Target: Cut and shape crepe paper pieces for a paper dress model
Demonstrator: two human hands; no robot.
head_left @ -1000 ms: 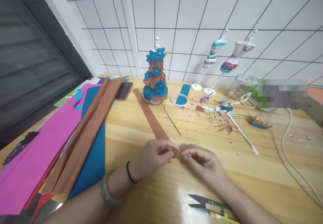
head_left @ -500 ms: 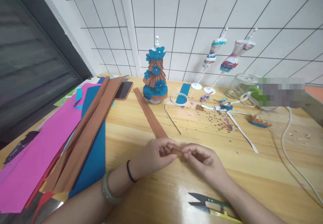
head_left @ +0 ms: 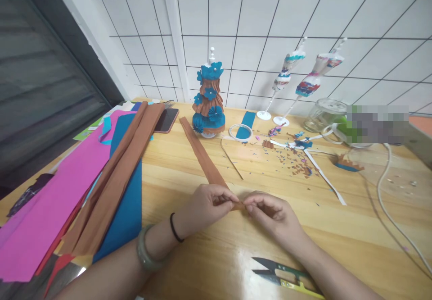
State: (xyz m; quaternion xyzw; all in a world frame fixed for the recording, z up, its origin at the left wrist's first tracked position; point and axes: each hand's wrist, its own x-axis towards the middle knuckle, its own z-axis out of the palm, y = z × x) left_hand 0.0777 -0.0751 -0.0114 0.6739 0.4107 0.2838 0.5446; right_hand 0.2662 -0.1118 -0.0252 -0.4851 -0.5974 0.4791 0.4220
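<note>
A long brown crepe paper strip (head_left: 204, 158) lies slantwise on the wooden table, its near end between my hands. My left hand (head_left: 214, 205) pinches it between thumb and fingers. The fingertips of my right hand (head_left: 270, 212) pinch the very end of the strip, close to the left fingertips. Thread snips (head_left: 281, 276) with dark blades and a yellow handle lie in front of me, partly under my right forearm. Beyond the strip stands a mannequin form (head_left: 209, 99) dressed in brown pleated and blue paper with blue flowers.
Pink (head_left: 70, 183), brown and blue crepe paper sheets are piled at the left, beside a phone (head_left: 168, 120). A white ring (head_left: 240, 132) and a thin stick (head_left: 232, 159) lie mid-table. Paper scraps (head_left: 302, 165), two mannequin stands, a glass jar (head_left: 324, 114) and a white cable (head_left: 384, 178) occupy the right.
My left fingers have shifted their pinch on the strip and look straighter, with more of the brown paper showing below them. My right hand stays at the end.
</note>
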